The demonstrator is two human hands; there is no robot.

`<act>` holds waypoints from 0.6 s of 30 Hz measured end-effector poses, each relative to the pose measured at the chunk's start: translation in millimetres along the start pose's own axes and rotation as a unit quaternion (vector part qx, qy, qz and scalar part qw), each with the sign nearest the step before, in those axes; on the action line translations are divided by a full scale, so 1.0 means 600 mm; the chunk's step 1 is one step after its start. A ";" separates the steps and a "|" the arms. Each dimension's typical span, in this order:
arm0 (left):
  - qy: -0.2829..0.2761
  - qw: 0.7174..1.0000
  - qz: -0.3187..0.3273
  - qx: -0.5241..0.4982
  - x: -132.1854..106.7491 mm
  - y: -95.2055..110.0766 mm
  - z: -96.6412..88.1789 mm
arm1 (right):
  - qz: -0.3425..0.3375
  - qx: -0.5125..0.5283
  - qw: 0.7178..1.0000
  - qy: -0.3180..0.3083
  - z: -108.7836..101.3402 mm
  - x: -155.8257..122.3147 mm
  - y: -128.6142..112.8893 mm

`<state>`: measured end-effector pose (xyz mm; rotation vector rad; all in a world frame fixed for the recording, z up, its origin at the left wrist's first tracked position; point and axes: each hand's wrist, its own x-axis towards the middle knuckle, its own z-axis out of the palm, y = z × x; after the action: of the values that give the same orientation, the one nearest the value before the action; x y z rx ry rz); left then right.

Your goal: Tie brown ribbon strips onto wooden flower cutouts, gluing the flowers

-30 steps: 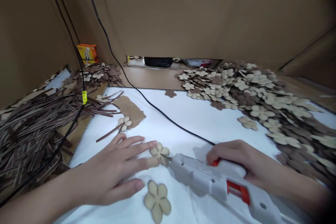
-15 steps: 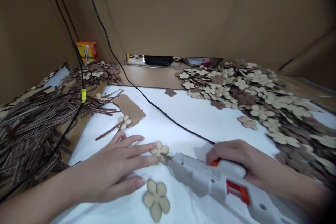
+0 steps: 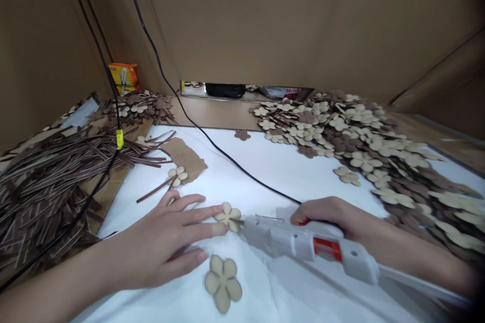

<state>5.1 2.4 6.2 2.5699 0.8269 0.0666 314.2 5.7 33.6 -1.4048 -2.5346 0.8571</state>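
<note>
A beige five-petal flower cutout lies on the white surface, touched at its left petals by two fingertips of my left hand. That hand lies flat with its fingers spread. My right hand is wrapped round the handle of a grey glue gun with red parts. The gun's nozzle points left and meets the flower's right petal; I cannot tell whether glue is coming out. Just below, a second beige flower cutout lies flat near the left thumb.
Brown stitched ribbon strips are heaped at the left. A large pile of beige and brown flower cutouts spreads over the right. The black cord crosses the white surface. A torn cardboard piece and an orange box are farther back.
The glue gun's body has swung so that its rear sits higher, while the nozzle stays at the flower. My left hand keeps its place. The whole view has shifted slightly.
</note>
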 end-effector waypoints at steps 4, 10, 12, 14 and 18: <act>0.012 1.000 -0.006 -0.002 -0.002 0.002 0.003 | 0.040 0.044 0.997 -0.053 0.002 0.002 0.004; -0.002 1.000 -0.003 0.011 -0.006 0.004 0.000 | 0.007 0.076 0.997 -0.021 0.002 -0.005 0.026; 0.006 1.000 -0.002 0.009 -0.006 0.003 -0.001 | -0.008 0.080 0.997 -0.006 0.002 -0.012 0.034; 0.025 1.000 0.006 0.003 -0.009 0.001 -0.002 | -0.016 0.085 0.996 -0.020 0.005 -0.021 0.041; 0.117 0.990 0.069 -0.023 -0.022 -0.001 -0.004 | -0.021 0.033 0.999 -0.011 0.018 -0.041 0.041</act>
<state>-6.2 -3.7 9.0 2.6055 0.7176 0.4318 342.3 -8.8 15.6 -1.3258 -2.5160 0.9452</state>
